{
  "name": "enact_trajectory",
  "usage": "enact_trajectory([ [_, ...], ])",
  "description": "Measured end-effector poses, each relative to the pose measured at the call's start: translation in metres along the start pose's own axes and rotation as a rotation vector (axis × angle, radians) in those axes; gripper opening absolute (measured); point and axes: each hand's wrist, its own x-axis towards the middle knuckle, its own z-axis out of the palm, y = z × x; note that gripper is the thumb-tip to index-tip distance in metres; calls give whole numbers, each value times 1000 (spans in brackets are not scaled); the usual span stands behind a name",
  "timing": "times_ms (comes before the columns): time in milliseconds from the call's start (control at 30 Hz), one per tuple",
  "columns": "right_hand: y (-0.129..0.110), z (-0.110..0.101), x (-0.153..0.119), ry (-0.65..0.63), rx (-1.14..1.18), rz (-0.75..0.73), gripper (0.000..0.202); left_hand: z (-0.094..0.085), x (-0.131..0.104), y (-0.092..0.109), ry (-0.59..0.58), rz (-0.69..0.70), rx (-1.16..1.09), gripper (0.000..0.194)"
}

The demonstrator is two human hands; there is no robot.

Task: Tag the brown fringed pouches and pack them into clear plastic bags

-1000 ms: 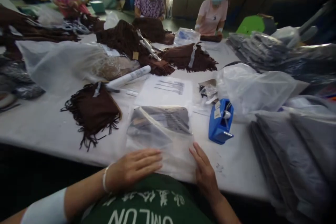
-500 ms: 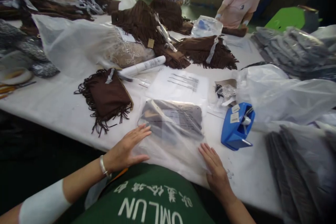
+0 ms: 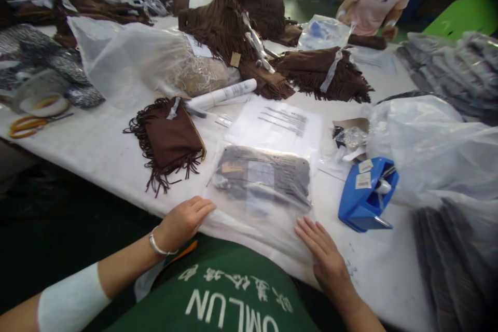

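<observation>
A clear plastic bag (image 3: 249,212) lies flat on the white table, with a grey item (image 3: 264,176) inside it. At the bag's lower left edge, my left hand (image 3: 190,218) has its fingers wrapped over the plastic film. Resting on the right edge of the bag, my right hand (image 3: 321,249) lies with its fingers stretched out. A brown fringed pouch (image 3: 171,135) with a zipper sits left of the bag. Printed white plastic bags (image 3: 276,122) lie just behind it. To the right stands a blue tape dispenser (image 3: 361,194).
Orange-handled scissors (image 3: 27,127) and a tape roll (image 3: 44,105) are at the left. Brown fringed goods (image 3: 327,72) and a rolled sheet (image 3: 223,94) lie farther back. Grey bagged goods (image 3: 447,264) line the right. A person in pink (image 3: 379,0) stands across the table.
My left hand has gone from spread fingers on the bag to closed fingers at its lower left edge. The camera view has shifted, moving the table's contents rightward in the picture.
</observation>
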Motion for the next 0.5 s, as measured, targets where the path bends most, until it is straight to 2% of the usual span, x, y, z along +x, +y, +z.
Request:
enact_trajectory([
  [100,-2,-2,-1,-60,-44,-28,70,-4,-9,-6,91,-3,11,40],
  [200,-4,2,-4,-130,-49,-45,70,-1,-22,-10,138,68,10,41],
  [267,-6,6,-5,-192,-30,-37,74,4,-29,-10,74,130,10,48],
  [333,-8,5,-6,-287,-4,2,80,5,-34,-9,-60,134,20,59],
  [433,-10,-11,0,-440,32,50,78,-5,-32,-7,-246,97,22,64],
  [500,-14,-27,13,-514,55,40,64,-19,-19,-6,-216,91,-4,51],
])
